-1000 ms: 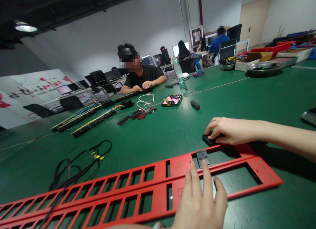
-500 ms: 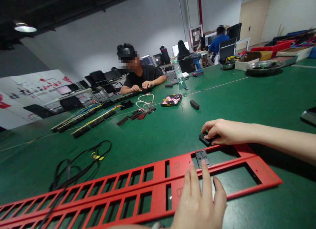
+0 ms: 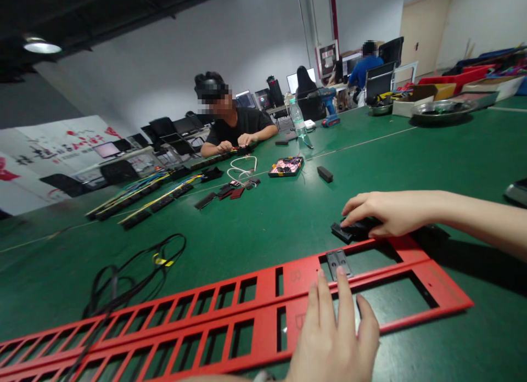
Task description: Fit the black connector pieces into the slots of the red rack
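Resting spread left hand (image 3: 335,330) on red framework (image 3: 265,327), arching right hand (image 3: 381,213) over black block (image 3: 341,234) with unclear grip, risking slippage through lopsided pressure.

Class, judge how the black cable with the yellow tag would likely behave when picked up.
The black cable is probably floppy, since it lies in loose, curved loops. Being thin, it is likely light. Pulled, it might brush the red framework, which it crosses.
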A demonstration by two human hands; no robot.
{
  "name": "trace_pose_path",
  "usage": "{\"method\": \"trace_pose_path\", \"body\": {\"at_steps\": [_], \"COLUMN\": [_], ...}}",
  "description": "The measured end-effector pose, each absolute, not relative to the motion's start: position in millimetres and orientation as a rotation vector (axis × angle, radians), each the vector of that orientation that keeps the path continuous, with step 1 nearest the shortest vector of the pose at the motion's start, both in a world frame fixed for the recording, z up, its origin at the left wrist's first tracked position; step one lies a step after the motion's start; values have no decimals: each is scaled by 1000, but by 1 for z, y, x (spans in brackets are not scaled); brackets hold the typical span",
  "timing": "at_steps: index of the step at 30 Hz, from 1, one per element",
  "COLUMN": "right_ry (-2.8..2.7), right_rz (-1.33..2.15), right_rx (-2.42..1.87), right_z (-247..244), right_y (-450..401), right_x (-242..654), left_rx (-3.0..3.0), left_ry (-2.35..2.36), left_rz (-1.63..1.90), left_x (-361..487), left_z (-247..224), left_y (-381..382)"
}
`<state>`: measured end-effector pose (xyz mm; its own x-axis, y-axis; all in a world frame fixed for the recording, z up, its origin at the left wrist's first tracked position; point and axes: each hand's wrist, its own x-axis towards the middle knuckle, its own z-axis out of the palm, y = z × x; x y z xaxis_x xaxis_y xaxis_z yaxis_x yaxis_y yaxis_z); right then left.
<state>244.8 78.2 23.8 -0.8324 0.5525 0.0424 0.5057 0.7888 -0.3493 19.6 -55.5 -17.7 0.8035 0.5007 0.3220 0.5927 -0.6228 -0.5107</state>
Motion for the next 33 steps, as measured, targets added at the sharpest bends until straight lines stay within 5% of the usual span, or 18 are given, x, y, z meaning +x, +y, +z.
{"method": "trace_pose_path", "body": {"at_steps": [33], "right_ry": [-2719], "right_rz": [400], "right_rx": [-894], "right_z": [0], "right_y": [75], "right_x": [225], "left_rx": [-2383], "left_ry": [-807], "left_rz": [-237], "left_x": [20], "left_z": [-17], "left_y": [-55]}}
